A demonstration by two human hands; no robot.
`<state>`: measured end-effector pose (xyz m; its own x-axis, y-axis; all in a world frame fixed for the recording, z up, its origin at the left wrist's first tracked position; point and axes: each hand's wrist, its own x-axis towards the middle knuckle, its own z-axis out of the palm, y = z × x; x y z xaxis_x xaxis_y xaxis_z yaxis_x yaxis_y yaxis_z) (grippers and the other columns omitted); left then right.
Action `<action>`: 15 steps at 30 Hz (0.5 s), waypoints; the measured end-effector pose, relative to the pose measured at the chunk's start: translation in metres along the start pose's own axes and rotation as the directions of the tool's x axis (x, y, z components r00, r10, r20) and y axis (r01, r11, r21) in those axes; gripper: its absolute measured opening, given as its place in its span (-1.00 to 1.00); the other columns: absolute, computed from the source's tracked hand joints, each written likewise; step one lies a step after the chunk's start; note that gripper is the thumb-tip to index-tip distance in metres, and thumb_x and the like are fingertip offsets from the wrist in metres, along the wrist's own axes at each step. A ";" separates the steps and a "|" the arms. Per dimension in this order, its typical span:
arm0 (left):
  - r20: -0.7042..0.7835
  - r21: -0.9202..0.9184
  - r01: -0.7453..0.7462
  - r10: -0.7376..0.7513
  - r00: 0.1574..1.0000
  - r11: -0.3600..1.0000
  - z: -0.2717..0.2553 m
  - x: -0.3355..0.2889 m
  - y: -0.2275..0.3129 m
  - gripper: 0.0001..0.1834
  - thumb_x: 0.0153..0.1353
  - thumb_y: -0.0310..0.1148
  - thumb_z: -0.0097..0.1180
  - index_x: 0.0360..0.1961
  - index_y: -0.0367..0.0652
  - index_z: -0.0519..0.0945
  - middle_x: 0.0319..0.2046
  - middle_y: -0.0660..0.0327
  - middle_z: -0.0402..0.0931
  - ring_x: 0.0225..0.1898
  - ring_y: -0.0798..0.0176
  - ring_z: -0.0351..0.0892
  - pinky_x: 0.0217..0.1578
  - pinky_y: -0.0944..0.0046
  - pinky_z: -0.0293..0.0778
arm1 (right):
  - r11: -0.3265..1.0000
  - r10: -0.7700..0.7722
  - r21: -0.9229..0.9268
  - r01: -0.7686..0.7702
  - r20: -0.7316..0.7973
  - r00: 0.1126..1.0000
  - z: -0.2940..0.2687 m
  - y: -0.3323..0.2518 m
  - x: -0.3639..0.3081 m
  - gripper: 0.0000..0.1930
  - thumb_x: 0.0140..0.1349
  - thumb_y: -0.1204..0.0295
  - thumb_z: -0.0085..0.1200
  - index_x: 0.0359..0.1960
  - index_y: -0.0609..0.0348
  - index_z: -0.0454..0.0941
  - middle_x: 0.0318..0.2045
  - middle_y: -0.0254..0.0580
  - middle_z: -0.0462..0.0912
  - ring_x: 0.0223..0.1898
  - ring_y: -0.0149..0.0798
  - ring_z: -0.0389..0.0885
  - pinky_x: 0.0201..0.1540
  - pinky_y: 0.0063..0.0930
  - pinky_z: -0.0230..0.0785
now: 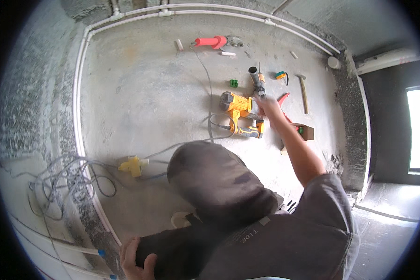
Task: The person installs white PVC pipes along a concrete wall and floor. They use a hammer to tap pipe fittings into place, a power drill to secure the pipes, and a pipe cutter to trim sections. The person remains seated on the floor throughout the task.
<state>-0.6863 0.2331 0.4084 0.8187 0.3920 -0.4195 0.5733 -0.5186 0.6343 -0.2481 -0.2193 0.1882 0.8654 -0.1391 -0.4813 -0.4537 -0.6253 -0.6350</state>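
My right hand [268, 106], smeared by motion, reaches to the front end of a yellow and black rotary hammer [239, 108] lying on the concrete floor. Its fingers are hard to make out. Just beyond the hand lies a grey and orange tubular tool part [257, 83] with a round black opening and a thin bit beside it. Something with red handles [283, 98] lies right of the hand. At the lower left, my left hand [137, 262] rests over the dark cloth of my leg, thumb and fingers apart, holding nothing visible.
A hammer [305, 95], a green and orange item [281, 75], a small green block [233, 83] and an open cardboard box [307, 132] lie around. Farther off is a red power tool [212, 42]. Coiled grey cable [65, 182] and a yellow socket [132, 166] lie left; white pipes [81, 60] edge the floor.
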 end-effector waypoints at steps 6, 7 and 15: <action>0.314 0.308 -0.021 -0.081 0.946 0.951 0.013 0.061 0.053 -0.33 0.30 -0.03 0.43 0.37 -0.08 0.62 0.26 -0.15 0.58 0.31 -0.23 0.51 0.41 -0.10 0.31 | 0.045 0.579 0.766 -0.641 0.503 0.642 0.077 0.158 -0.054 -0.23 0.50 0.03 0.22 0.44 0.41 0.22 0.26 0.16 0.45 0.30 0.04 0.50 0.33 -0.02 0.41; 0.315 0.280 -0.005 -0.087 0.945 0.960 0.014 0.071 0.056 -0.39 0.27 -0.02 0.43 0.22 -0.16 0.66 0.17 -0.13 0.62 0.25 -0.23 0.55 0.34 -0.09 0.37 | -0.067 0.510 0.826 -0.559 0.510 0.692 0.090 0.163 -0.048 -0.16 0.50 -0.03 0.21 0.47 0.41 0.13 0.36 0.18 0.36 0.41 0.08 0.39 0.47 0.02 0.29; 0.473 0.391 -0.060 -0.145 0.869 0.919 0.007 0.078 0.098 -0.65 0.07 -0.18 0.43 -0.23 -0.22 0.72 -0.08 0.05 0.69 0.07 -0.10 0.64 0.16 -0.09 0.49 | -0.024 0.169 0.986 -0.164 0.166 0.972 0.102 0.137 -0.020 -0.68 0.42 0.11 0.33 0.04 -0.01 0.66 -0.17 -0.21 0.76 0.03 -0.15 0.69 0.28 -0.01 0.49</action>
<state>-0.5660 0.2071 0.4333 0.6432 0.0562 -0.7636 0.4899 -0.7966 0.3541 -0.3493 -0.2241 0.0493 0.7290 -0.1135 -0.6750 -0.3410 0.7949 -0.5019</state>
